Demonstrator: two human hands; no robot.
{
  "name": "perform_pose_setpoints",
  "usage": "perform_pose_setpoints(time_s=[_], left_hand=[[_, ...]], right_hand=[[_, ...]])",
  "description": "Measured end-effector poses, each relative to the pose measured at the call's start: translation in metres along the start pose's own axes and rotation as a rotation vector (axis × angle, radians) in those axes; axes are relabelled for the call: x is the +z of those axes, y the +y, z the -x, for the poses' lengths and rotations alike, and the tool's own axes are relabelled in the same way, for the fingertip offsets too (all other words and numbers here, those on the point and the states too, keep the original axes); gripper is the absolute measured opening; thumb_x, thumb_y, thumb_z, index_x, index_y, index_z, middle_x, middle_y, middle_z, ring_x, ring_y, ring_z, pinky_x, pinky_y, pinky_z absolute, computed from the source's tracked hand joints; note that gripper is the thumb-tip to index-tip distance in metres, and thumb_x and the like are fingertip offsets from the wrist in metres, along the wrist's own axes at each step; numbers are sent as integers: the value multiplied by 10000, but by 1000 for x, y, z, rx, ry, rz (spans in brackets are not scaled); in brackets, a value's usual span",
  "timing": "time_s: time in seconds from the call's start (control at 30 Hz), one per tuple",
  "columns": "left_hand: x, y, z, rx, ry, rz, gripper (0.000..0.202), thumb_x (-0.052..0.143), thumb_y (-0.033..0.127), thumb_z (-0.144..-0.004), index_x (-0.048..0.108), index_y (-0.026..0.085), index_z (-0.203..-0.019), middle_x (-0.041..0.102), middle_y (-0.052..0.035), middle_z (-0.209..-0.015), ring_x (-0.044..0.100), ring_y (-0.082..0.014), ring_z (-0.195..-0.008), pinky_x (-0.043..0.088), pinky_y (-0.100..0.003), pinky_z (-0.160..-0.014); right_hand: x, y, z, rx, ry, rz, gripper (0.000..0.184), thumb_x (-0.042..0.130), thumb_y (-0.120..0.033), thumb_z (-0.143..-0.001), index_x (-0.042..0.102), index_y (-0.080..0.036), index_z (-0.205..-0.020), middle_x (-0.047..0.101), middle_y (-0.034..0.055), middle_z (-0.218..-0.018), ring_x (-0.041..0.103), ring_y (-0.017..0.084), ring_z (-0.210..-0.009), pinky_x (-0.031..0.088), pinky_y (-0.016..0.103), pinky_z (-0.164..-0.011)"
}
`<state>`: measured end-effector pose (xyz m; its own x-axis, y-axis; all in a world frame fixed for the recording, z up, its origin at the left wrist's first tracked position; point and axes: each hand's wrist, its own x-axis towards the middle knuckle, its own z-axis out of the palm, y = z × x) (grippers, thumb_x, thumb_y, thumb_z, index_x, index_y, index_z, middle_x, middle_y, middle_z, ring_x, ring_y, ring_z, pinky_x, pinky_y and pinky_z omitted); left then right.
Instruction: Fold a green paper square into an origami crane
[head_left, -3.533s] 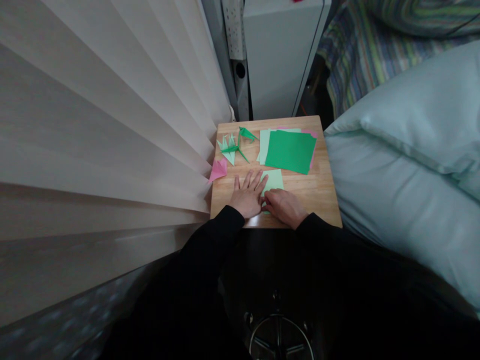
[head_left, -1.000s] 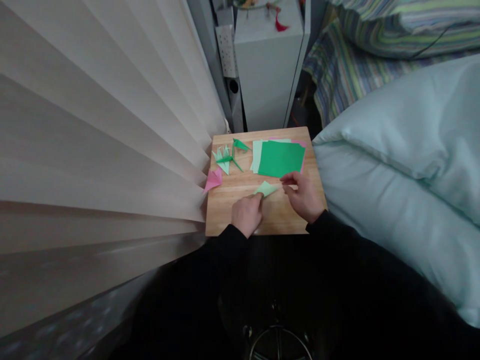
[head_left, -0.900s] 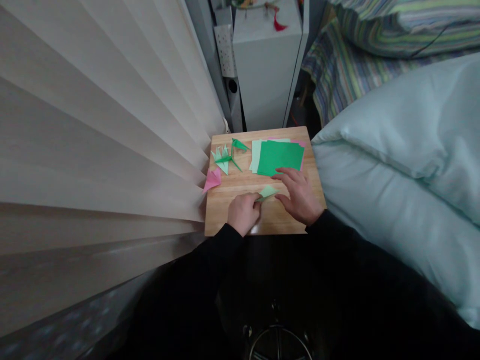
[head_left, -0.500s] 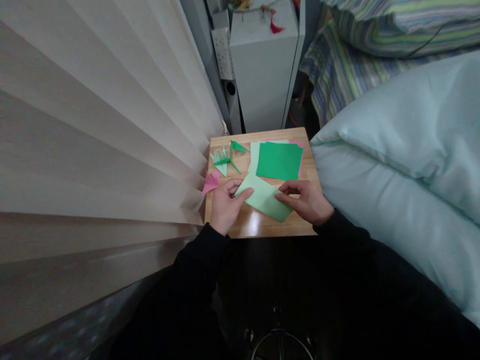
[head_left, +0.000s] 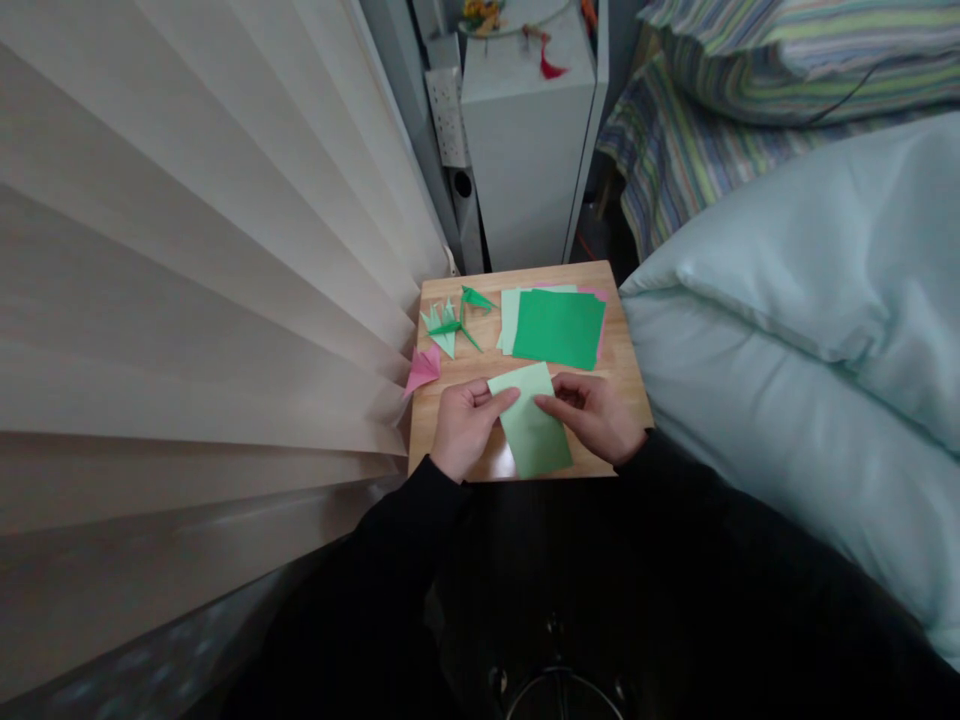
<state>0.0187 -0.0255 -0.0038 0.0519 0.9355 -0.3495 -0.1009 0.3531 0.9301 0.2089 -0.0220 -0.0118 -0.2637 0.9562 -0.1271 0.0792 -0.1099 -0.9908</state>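
Observation:
A light green sheet of origami paper [head_left: 534, 430] is held between my two hands above the front of the small wooden table [head_left: 630, 390]. My left hand [head_left: 469, 420] pinches its upper left edge, thumb on top. On the other side my right hand [head_left: 596, 410] grips the upper right edge, its thumb lying on the paper and its other fingers partly hidden. Just beyond lies a stack of paper with a dark green sheet [head_left: 560, 328] on top; light green and pink edges stick out beneath.
Folded paper pieces lie at the table's left: a dark green one [head_left: 477, 299], a light green one [head_left: 444, 335] and a pink one [head_left: 424, 370]. Pleated curtain [head_left: 225, 250] borders the left side, a pale blue quilt [head_left: 787, 270] the right. Behind stands a white cabinet [head_left: 525, 170].
The light green paper has turned from lying slantwise to nearly upright in view and come slightly nearer to me. My right hand has shifted left, closer to my left hand.

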Motion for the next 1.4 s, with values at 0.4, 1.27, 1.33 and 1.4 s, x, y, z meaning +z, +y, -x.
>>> perform_pose_setpoints(time_s=[0.4,1.27,1.33,1.4], left_hand=[[1,0,3,109,28,-43,464,801,585,-773,650,175,-617,556,13,-561,548,-133,-567,427,-240,-500],[6,-4,5,26,-8,-141,348,764,475,-802,730,151,-680,645,-9,-619,488,-107,-540,357,-248,-542],[3,-3,4,5,-48,-206,358,759,488,-800,726,152,-681,628,-4,-611,479,-106,-536,339,-247,-533],[3,-3,5,-22,-130,-296,401,761,518,-787,698,154,-632,561,13,-557,425,-94,-506,280,-244,-500]], right_hand=[[1,0,1,0,143,-73,457,813,-571,-726,577,-200,-603,513,-43,-589,416,116,-583,326,281,-573],[-10,4,-5,103,142,7,500,824,-607,-671,570,-200,-526,564,-9,-545,445,120,-555,340,295,-560],[-14,2,-5,99,91,76,451,823,-572,-685,601,-196,-573,548,-23,-544,419,112,-539,323,283,-537],[-15,-1,-5,70,75,62,390,823,-544,-687,659,-190,-679,583,-22,-604,440,114,-558,340,277,-541]])
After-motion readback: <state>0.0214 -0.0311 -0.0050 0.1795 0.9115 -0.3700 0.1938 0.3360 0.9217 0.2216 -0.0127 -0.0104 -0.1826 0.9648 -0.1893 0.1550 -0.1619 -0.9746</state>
